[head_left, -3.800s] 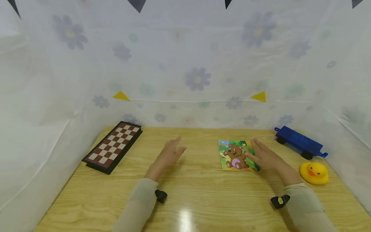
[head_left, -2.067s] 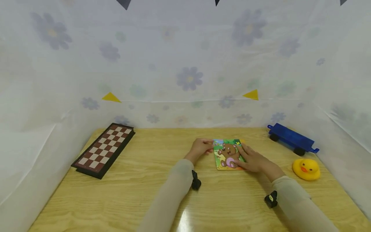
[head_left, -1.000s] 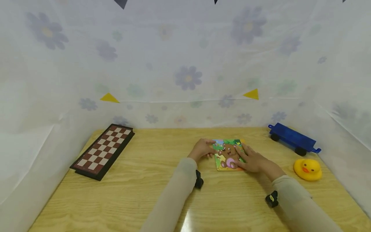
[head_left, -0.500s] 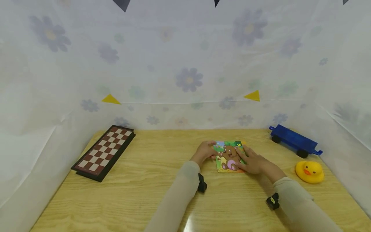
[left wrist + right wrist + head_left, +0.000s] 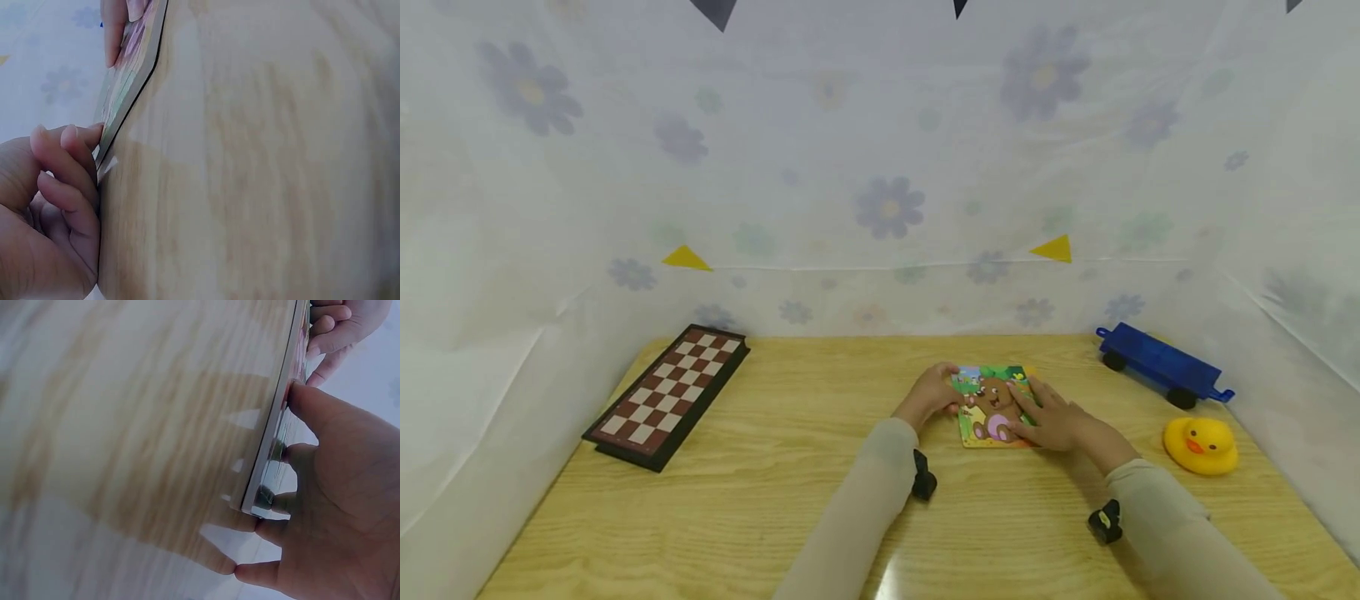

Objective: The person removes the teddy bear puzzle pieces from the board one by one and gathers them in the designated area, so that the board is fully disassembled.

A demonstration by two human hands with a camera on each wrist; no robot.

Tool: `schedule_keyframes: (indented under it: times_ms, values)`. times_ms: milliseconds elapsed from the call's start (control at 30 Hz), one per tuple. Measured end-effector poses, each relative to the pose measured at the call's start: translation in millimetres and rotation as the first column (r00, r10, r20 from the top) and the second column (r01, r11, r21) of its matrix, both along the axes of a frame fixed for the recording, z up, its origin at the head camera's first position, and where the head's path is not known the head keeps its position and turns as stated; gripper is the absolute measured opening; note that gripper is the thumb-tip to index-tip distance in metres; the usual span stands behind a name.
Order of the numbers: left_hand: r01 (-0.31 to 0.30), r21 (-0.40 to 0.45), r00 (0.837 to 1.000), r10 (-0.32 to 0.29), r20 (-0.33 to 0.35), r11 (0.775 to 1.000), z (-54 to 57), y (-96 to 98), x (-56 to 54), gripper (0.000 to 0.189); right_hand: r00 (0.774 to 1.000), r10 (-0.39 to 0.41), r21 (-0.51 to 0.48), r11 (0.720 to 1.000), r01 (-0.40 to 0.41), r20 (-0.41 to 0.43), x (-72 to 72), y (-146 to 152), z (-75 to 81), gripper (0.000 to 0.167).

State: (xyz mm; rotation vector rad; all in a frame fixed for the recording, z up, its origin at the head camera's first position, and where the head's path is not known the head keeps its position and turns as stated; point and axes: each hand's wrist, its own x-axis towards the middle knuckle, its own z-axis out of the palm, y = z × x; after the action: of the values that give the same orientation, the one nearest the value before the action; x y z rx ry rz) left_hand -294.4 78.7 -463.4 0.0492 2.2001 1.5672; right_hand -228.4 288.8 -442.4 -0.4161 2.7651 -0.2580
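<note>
A square bear puzzle board (image 5: 992, 408), brightly coloured, lies flat on the wooden table. My left hand (image 5: 929, 393) holds its left edge, with the thumb and index finger at the upper left corner. Close up in the left wrist view, the other fingers of the left hand (image 5: 53, 206) are curled beside the board's thin pale edge. Over the board's right side, my right hand (image 5: 1060, 421) lies with spread fingers. The right wrist view has the fingertips of the right hand (image 5: 337, 494) touching the top face and one finger reaching past the corner.
A folding checkered game board (image 5: 670, 392) lies at the table's left. On the right are a blue toy wagon (image 5: 1161, 362) with black wheels and a yellow rubber duck (image 5: 1201, 446). White flowered cloth (image 5: 880, 167) closes off the back and sides of the table (image 5: 737, 517).
From hovering at the table's middle, my left hand has moved right to the board's left edge. My right hand has settled onto its right side. Over the last half second hardly anything differs.
</note>
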Motion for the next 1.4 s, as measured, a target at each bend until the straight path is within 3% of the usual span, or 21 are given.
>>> schedule_keyframes:
  times_ms: [200, 300, 500, 800, 967, 1200, 1400]
  values:
    - [0.094, -0.013, 0.995, -0.095, -0.018, 0.995, 2.4, 3.2, 3.5, 0.063, 1.0, -0.008, 0.012, 1.0, 0.008, -0.01, -0.3, 3.1, -2.5, 0.077]
    - [0.109, -0.022, 0.994, -0.109, -0.031, 0.994, 0.8, 1.3, 2.5, 0.063, 1.0, -0.004, 0.009, 1.0, 0.004, -0.004, -1.2, 3.1, -4.1, 0.078]
    - [0.079, 0.037, 0.997, -0.079, -0.004, 0.996, 3.4, -3.4, 7.5, 0.063, 1.0, -0.008, 0.002, 1.0, 0.008, 0.014, -1.5, 0.4, -2.2, 0.077]
    - [0.093, -0.04, 0.995, -0.095, -0.035, 0.995, 0.9, -1.5, 7.5, 0.063, 1.0, -0.007, -0.002, 1.0, 0.007, 0.009, 0.1, 0.5, -3.7, 0.077]
    - [0.096, -0.041, 0.995, -0.096, -0.013, 0.995, -0.1, -0.8, 5.1, 0.059, 1.0, -0.008, -0.002, 1.0, 0.008, 0.017, -0.1, 1.6, -4.6, 0.076]
    - [0.04, 0.017, 0.998, -0.04, 0.038, 0.999, 1.3, 1.7, 5.1, 0.057, 1.0, -0.009, -0.003, 1.0, 0.009, 0.001, -1.2, 2.9, -5.5, 0.077]
    - [0.01, 0.017, 0.999, -0.011, 0.048, 1.0, 5.3, 4.2, 6.5, 0.056, 1.0, -0.008, -0.01, 1.0, 0.008, -0.007, -2.0, 2.0, -2.6, 0.075]
